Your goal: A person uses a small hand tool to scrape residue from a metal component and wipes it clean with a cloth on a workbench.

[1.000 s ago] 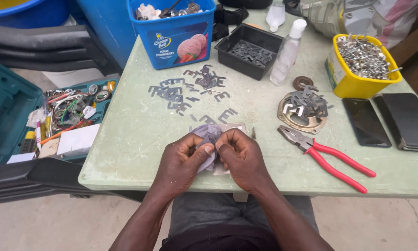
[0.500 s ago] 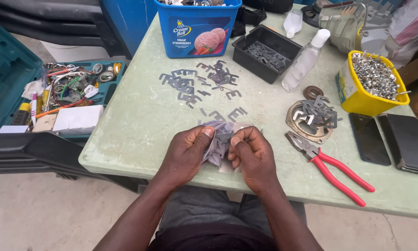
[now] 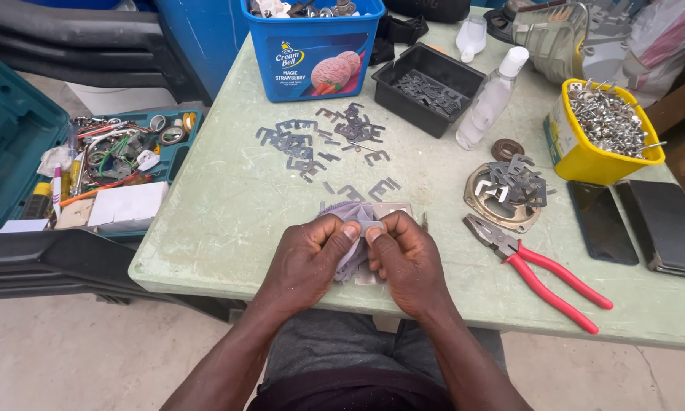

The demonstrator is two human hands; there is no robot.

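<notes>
Both hands shifted slightly toward tabletop edge since earlier frame. Left hand [image 3: 312,255] and right hand [image 3: 403,259], each grip pinching fanned stack of thin metal laminations [image 3: 352,217] between them. Loose laminations [image 3: 316,141] beyond hands, many unstacked; pliers [image 3: 536,270] right of grip.

— What's on the green table [image 3: 228,228]?
— Red-handled pliers [image 3: 540,270], yellow tub of screws [image 3: 605,133], black tray [image 3: 430,87], blue ice-cream tub [image 3: 312,49], clear bottle [image 3: 491,99], two phones [image 3: 635,222].
— Left?
— Open teal toolbox [image 3: 23,144].
</notes>
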